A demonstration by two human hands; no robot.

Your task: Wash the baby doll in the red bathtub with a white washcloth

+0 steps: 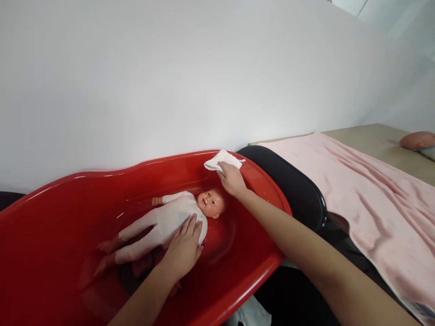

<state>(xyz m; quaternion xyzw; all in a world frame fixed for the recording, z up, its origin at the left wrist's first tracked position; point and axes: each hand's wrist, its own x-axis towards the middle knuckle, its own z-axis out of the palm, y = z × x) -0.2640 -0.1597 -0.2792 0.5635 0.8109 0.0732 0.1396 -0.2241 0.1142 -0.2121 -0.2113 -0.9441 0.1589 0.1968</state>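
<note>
A baby doll (163,222) in a white suit lies on its back in a red plastic tub (50,217), head toward the right. My left hand (183,246) rests flat on the doll's chest and side, fingers stretched out. My right hand (232,179) reaches to the tub's far rim and grips a small folded white cloth (220,160) lying there, fingers closed on its edge.
A black tub or basin (295,190) sits just right of the red one. A pink towel (367,199) covers the table at right. A pinkish round object (418,140) lies at the far right. A white wall stands behind.
</note>
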